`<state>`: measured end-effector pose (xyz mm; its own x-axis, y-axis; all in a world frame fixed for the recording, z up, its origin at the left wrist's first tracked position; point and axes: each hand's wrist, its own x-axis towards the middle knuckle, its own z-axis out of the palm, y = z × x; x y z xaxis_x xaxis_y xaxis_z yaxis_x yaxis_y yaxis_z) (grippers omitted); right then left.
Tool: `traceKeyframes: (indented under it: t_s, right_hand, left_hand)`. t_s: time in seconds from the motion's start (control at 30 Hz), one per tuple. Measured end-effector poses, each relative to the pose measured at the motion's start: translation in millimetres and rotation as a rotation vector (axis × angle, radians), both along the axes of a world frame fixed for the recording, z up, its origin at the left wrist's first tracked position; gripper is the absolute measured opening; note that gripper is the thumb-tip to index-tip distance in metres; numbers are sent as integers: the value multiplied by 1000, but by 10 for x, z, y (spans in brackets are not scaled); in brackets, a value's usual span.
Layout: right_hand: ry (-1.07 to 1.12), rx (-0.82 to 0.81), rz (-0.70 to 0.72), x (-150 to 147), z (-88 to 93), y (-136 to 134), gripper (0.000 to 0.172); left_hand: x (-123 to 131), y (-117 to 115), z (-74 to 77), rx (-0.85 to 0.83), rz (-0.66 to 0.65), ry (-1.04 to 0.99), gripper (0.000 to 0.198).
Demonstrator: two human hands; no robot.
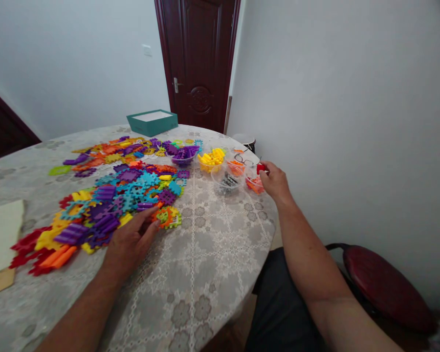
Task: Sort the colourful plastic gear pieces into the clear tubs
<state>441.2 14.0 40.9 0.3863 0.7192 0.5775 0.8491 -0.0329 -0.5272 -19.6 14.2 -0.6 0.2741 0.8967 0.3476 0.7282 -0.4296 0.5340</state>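
Observation:
My right hand (275, 184) pinches a small red plastic piece (261, 168) above a clear bowl with red and orange pieces (254, 185) at the table's right edge. On the left, my left hand (132, 239) rests at the near side of a heap of colourful interlocking plastic pieces (139, 183). Its thumb and forefinger are apart, with the fingertips at an orange and green toothed piece (165, 217). The other fingers of that hand are partly hidden.
Clear bowls hold purple pieces (185, 154), yellow pieces (211, 159), orange pieces (236, 168) and grey pieces (229, 182). Eyeglasses (244, 160) lie behind them. A teal box (152, 124) stands at the back. A red-seated stool (385, 283) is at right.

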Motion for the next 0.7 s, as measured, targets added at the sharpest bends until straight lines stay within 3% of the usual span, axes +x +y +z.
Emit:
traceKeyframes:
  t_s: [0.2,0.33,0.4,0.57,0.7]
  right_hand:
    - [23,117,-41,16,45,-17,44]
    - [35,160,7,-248,119,-52,34]
    - [32,158,134,-523,119,-88,30]
    - [-34,-34,706,-1390,-10,-238,25]
    - [139,-217,839,-1846,-161,-326,28]
  left_hand:
    - [0,-22,11,-15,11,2,56]
    - [13,-30,27,-30,12,-27,57]
    - [18,-32,32,-53,15,-43,57]
    - [35,-59,66,-129,14,-102,57]
    - [51,-92,103,-202,-25,-206,60]
